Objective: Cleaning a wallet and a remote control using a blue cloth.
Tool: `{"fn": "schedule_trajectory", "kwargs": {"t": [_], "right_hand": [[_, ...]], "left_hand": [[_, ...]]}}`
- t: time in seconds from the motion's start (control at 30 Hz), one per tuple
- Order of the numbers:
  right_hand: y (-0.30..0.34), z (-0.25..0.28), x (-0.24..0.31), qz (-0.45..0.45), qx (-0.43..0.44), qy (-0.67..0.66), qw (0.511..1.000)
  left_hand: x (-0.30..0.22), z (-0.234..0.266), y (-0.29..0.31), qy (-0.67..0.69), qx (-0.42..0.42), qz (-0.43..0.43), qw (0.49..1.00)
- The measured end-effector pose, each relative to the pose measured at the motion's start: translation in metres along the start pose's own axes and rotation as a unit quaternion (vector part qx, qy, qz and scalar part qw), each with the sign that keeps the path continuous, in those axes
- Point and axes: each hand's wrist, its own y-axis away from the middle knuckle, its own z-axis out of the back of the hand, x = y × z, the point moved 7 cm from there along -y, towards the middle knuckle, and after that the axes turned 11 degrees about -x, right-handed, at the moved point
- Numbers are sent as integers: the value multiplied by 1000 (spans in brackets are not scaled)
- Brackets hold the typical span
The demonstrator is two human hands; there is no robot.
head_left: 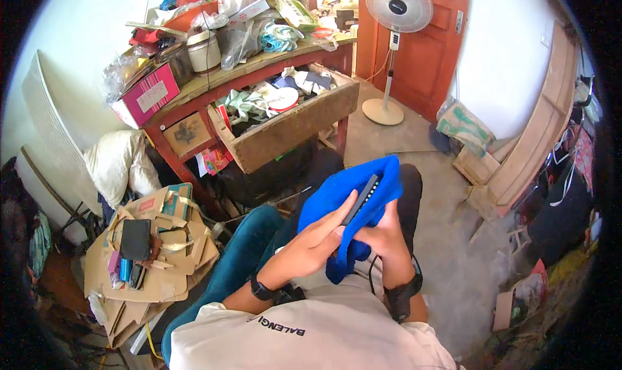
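A bright blue cloth (pixel 391 175) is bunched over my lap, between my hands. Against it rests a slim dark grey device (pixel 361 200) with a row of small light marks along its edge; its exact kind is unclear. My left hand (pixel 317 239) holds the device from the left, fingers stretched along its side and thumb near its lower end. From the right, my right hand (pixel 383 239) grips the cloth, with the thumb pointing toward the device's lower end. Folds of cloth hide part of the device and some right fingertips.
Ahead, a wooden drawer (pixel 295 127) full of cloths juts from a cluttered red desk (pixel 175 151). Flattened cardboard (pixel 103 266) at my left carries a black wallet-like item (pixel 135 239) and a blue cylinder (pixel 125 270). A standing fan (pixel 389 78) is beyond; wooden furniture (pixel 531 143) leans right.
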Motion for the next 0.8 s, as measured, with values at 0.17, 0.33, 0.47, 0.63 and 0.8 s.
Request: {"fn": "schedule_trajectory", "kwargs": {"t": [0.17, 0.33, 0.47, 0.63, 0.8], "right_hand": [[-12, 26, 7, 43, -181, -44, 982], [-20, 47, 4, 15, -252, -104, 962], [-21, 52, 0, 14, -211, -167, 963], [-20, 56, -6, -6, -142, -202, 969], [-17, 34, 4, 16, -49, -28, 998]], "left_hand": [[6, -2, 0, -18, 3, -5, 1000], [6, 0, 4, -12, -33, 10, 999], [14, 9, 2, 15, -93, 119, 988], [14, 21, 3, 4, -170, 8, 985], [-1, 32, 6, -65, -244, -93, 963]]}}
